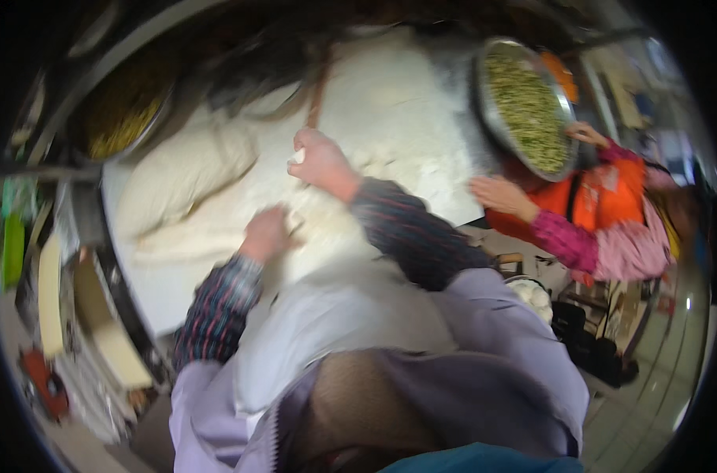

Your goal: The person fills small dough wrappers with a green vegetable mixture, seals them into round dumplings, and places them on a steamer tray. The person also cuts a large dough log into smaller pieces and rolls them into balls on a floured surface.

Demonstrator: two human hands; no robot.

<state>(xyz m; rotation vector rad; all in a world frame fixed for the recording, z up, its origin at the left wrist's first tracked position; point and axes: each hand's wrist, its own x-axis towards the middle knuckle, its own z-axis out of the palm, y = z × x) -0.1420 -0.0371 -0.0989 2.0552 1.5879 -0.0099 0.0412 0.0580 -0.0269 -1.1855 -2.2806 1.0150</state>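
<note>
My right hand (324,162) is curled round a small white lump of dough (298,156), which shows between thumb and fingers. Nearer my body, my left hand (266,233) is low over the floured worktop (157,295). Its fingers are blurred, beside a small pale piece (292,221) that looks like dough; whether they grip it is unclear. To the left of both hands lies a large, smooth mass of dough (181,177). Beyond my right hand, a thin brown wooden stick or strip (318,97) runs away across the white surface.
A metal bowl of chopped green filling (527,112) stands at the right. Beside it a co-worker's hand (503,197) rests near the table edge; their other hand (589,133) touches the bowl's rim. Another bowl with yellowish-green filling (125,130) is at the far left.
</note>
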